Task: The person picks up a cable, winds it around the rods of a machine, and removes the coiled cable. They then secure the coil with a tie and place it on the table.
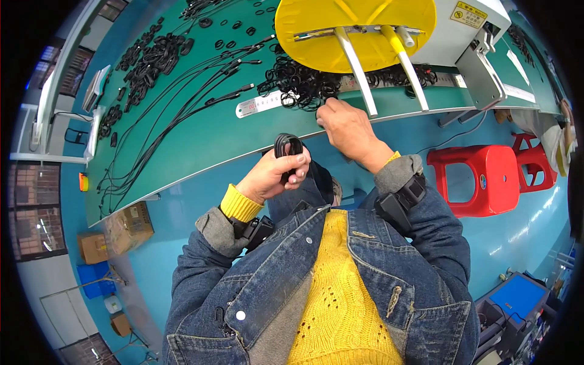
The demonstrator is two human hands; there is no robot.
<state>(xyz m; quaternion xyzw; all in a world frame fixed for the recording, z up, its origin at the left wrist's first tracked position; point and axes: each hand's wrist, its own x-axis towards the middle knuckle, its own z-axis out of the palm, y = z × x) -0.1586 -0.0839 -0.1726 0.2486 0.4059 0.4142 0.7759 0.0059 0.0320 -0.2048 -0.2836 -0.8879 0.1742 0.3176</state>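
My left hand (pixel 277 172) is closed around a coiled black cable (pixel 288 146), held just off the front edge of the green table (pixel 201 131). The loops stick up above the thumb and fingers. At the table edge my right hand (pixel 348 129) has its fingertips pinched together, touching the near side of a heap of thin black rings (pixel 304 82). What lies between those fingertips is too small to make out. Partly under the heap lies a metal ruler (pixel 258 104). Several straight black cables (pixel 176 100) with plugs stretch across the table to the left.
A yellow round plate (pixel 356 30) with metal rods overhangs the ring heap, beside a white machine (pixel 462 30). Coiled black cables (pixel 152 58) are piled at the far left. Red stools (pixel 493 182) stand right on the blue floor; cardboard boxes (pixel 129 228) stand lower left.
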